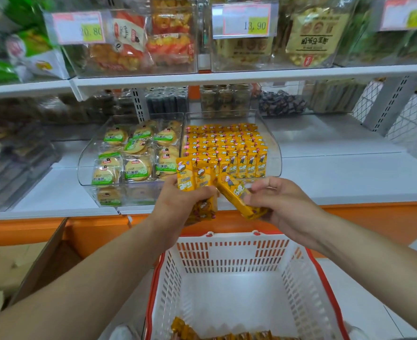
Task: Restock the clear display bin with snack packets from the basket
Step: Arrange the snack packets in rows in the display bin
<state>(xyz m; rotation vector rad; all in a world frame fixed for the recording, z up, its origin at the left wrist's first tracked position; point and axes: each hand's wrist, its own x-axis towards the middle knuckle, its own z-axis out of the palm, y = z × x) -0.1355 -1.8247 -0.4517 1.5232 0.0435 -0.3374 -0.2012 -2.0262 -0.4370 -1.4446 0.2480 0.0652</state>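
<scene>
The left hand (178, 200) is clamped round a bunch (192, 179) of yellow packets. It holds them upright right at the front lip of the bin (275, 153), probably so they can go in standing like the rows (227, 143) inside. The right hand (281, 202) pinches one packet (239, 197) by its lower end, tilted toward the bunch. My guess is it's peeling singles off to slot in one at a time. Both hands hang above the basket (227, 244), just in front of the shelf (349, 173).

Bin-wise, the yellow packets stand in neat rows, labels forward, packed to the back. No idea how much room is left at the front left, since the bunch hides it. The neighbour bin (82, 165) has round biscuits (136, 168) in green-label wraps. The basket is mostly bare, with just a few stragglers (185, 330) along its near edge, so it's nearly done I'd say.
</scene>
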